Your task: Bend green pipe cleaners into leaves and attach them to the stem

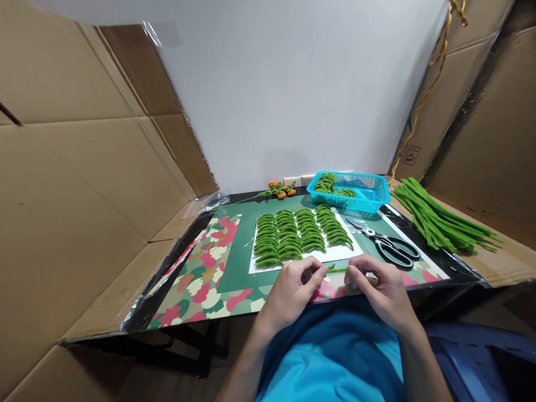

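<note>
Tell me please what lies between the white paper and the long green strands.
Scissors lie between the paper and the strands, in the head view.

The white sheet point(305, 258) lies on the worktop point(230, 252), carrying four columns of curved green pieces point(288, 234). On the near side of the sheet, both hands point(293, 287) point(379, 287) pinch a short green strip point(338, 270) between them. Right of the sheet lie black-handled scissors point(387, 244) and, farther right, a bundle of green stems point(439, 218). Behind the sheet are orange flowers point(282, 191) and a blue basket point(371, 196) holding more green pieces point(326, 183).
</note>
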A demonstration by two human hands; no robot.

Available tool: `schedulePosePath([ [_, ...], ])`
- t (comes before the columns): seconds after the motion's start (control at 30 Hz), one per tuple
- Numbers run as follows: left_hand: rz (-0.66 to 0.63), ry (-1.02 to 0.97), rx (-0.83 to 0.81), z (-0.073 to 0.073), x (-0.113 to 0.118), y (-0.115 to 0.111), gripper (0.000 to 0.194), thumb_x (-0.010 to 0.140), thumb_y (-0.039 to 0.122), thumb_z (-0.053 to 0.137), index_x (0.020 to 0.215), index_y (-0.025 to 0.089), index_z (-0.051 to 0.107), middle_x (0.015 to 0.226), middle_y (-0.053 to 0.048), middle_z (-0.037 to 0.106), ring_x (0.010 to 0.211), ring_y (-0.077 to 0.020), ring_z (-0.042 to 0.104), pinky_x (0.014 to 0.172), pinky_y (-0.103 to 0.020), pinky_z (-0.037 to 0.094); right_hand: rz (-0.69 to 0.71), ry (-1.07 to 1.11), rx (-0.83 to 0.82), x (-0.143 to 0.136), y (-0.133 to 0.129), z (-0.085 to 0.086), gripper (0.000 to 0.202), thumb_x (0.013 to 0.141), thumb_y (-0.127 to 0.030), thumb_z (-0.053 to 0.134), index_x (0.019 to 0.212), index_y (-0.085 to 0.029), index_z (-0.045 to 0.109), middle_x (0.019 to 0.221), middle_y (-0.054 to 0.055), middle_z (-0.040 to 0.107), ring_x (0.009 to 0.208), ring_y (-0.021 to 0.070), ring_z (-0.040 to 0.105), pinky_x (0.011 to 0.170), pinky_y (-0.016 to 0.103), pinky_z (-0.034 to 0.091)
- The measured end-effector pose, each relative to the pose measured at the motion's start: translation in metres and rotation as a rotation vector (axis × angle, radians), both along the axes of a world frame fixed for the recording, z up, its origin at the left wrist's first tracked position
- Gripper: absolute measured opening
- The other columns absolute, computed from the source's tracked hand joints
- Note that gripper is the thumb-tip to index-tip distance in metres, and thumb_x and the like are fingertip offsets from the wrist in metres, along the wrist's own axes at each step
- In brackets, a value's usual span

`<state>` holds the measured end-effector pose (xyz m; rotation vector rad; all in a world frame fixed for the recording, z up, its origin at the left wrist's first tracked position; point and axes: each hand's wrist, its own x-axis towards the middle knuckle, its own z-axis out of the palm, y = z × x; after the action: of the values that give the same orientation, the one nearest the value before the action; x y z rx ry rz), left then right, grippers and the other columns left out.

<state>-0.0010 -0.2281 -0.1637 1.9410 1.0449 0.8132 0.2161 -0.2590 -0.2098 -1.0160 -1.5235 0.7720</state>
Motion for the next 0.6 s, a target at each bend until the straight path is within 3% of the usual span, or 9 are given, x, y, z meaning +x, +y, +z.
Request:
schedulePosePath([
  [0.17,-0.007,-0.002,-0.006,0.0000,0.0002,-0.0006,0.037,0.106,0.048,0.056,0.085,0.018,0.065,0.070,0.001,0.064,0.064,-0.0129,0.057,0.063,-0.024,0.041,-0.088,0.067,0.062,-0.0011,0.0008,0.0003,0.028,0.104,-0.041,0.064,0.084,-0.021,0.068,0.072,0.002,0.066,0.059,0.0146,0.059,0.049,0.023,0.047],
  [0.43,-0.015,-0.029,-0.010,0.0012,-0.0006,-0.0011,0.037,0.106,0.046,0.056,0.082,0.018,0.063,0.069,0.002,0.063,0.063,-0.0124,0.056,0.062,-0.024,0.040,-0.087,0.181,0.078,0.0009,0.0008,-0.0040,0.026,0.104,-0.039,0.064,0.085,-0.021,0.065,0.069,0.001,0.064,0.058,0.0143,0.059,0.051,0.023,0.050],
  [0.6,-0.009,-0.043,-0.018,0.0005,-0.0008,-0.0013,0.036,0.106,0.046,0.056,0.084,0.018,0.063,0.069,0.003,0.060,0.064,-0.0120,0.055,0.062,-0.024,0.039,-0.116,0.132,0.087,0.0014,0.0037,-0.0053,0.025,0.104,-0.038,0.063,0.086,-0.021,0.066,0.069,0.000,0.064,0.057,0.0132,0.059,0.051,0.023,0.048],
])
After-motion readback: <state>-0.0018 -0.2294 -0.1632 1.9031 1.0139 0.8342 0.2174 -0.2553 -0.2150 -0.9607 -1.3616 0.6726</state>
